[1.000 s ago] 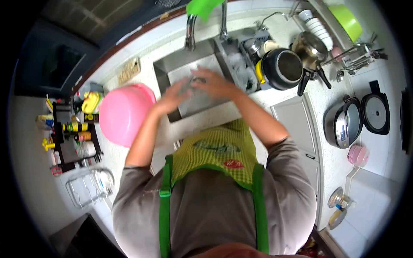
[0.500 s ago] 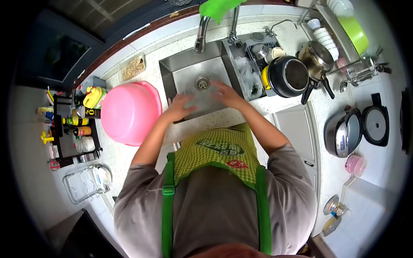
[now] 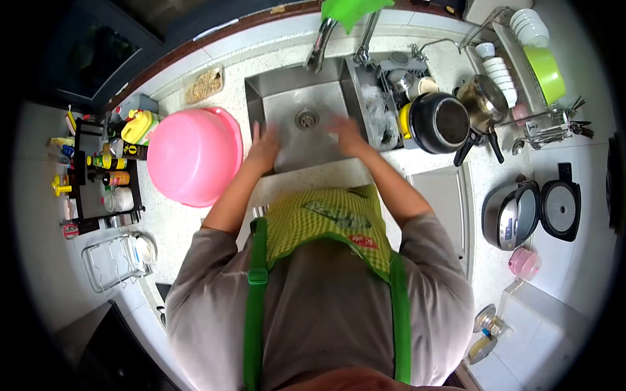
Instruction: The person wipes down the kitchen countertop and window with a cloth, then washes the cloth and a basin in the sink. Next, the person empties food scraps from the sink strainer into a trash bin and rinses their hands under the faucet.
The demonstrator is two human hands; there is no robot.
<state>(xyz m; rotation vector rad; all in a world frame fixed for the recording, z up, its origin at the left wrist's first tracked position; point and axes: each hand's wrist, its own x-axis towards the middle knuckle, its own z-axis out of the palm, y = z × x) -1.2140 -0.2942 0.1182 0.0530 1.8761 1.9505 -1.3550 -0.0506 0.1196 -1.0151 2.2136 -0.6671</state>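
My left hand is over the front left part of the steel sink, empty, its blurred fingers apart and pointing toward the back. Over the front right part of the basin is my right hand, also blurred, fingers spread and nothing in them. Between and beyond the hands, the round drain strainer shows in the wet basin floor. The faucet reaches over the back edge of the sink, and a green cloth hangs above it.
Left of the sink stands a large upturned pink basin, with a tray of grains behind it. On the right are a plastic bag, a black pot, a pressure cooker and an open rice cooker.
Both hands have shifted slightly, the left one now with its fingers turned more toward the back of the sink. The head view has tilted and moved a little.
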